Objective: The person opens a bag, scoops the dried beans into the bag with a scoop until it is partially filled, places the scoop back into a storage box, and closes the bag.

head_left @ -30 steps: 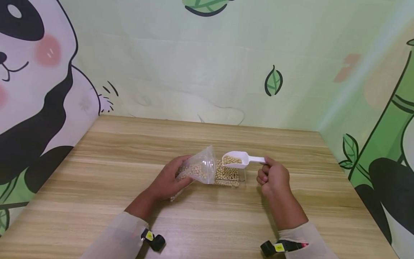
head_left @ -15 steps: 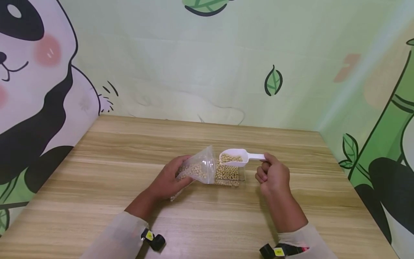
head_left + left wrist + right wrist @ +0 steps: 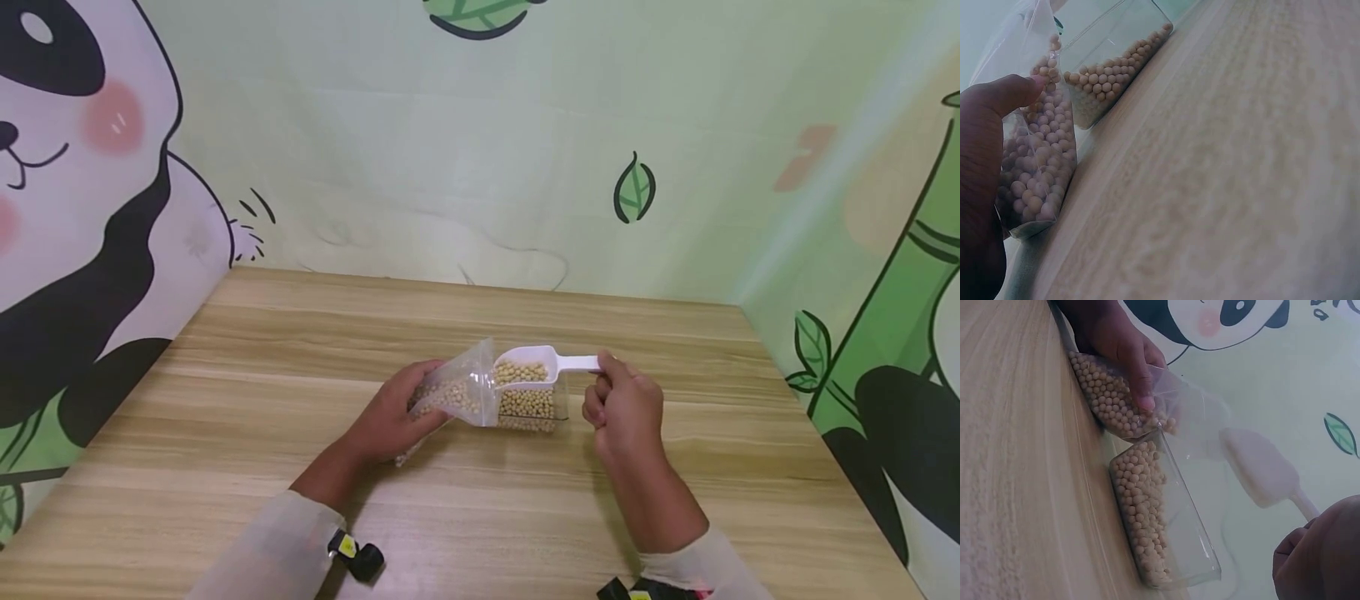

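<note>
My left hand (image 3: 397,412) grips a clear plastic zip bag (image 3: 468,383) partly filled with round, pale beige soybeans (image 3: 1041,153). The thumb lies across the bag's near side, and the bag's mouth opens to the right. Against that mouth stands a clear rectangular container (image 3: 1191,512) on the table, holding more soybeans (image 3: 1138,506). My right hand (image 3: 628,408) pinches the handle of a white scoop (image 3: 551,363). The scoop carries a load of soybeans (image 3: 522,372) and hangs over the container, its front edge right at the bag's mouth.
The wood-grain table (image 3: 262,350) ends at a pale green wall (image 3: 375,167) printed with pandas and leaves. A black wrist camera (image 3: 360,560) sits on my left cuff, close to the tabletop.
The loaded scoop and my right hand have moved left, bringing the scoop's front to the bag's mouth. My left hand and the bag have stayed in place.
</note>
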The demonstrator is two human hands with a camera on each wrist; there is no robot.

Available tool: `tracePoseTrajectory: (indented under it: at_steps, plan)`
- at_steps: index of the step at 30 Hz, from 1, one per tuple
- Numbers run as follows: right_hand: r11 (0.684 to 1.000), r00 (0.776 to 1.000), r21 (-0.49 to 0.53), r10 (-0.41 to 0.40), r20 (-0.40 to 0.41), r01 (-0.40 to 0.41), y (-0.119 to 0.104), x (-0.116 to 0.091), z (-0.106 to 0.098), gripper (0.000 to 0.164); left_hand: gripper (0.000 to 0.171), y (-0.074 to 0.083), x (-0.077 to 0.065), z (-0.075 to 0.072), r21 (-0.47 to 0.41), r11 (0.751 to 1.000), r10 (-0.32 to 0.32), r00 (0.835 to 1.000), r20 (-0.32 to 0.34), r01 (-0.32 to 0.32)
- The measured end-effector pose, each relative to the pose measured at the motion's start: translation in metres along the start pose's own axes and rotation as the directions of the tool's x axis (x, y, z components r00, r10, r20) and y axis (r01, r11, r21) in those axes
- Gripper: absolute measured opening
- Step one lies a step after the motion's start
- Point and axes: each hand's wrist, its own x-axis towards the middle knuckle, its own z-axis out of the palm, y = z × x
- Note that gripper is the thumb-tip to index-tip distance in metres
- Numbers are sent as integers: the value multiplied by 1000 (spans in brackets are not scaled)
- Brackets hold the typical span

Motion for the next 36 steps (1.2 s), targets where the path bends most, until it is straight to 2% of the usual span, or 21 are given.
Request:
tracePoseTrajectory:
  at_steps: [5,12,25,36]
  plan:
    - [993,994,-76,-98,-38,95,1,-7,6,38,64,1,-1,0,-1,1000,-6,1000,3,6]
    - [970,983,-168,-182,-12,177,0,-16,9,32,64,1,-1,0,-3,1000,-2,1000,-2,2]
    - [952,963,-156,-268,-16,262,1,-19,11,35,64,0,-1,1,0,1000,11,1000,-11,-11]
    - [935,935,-139,-341,-98,326,3,-12,7,37,65,3,0,1,-6,1000,-3,1000,-7,3]
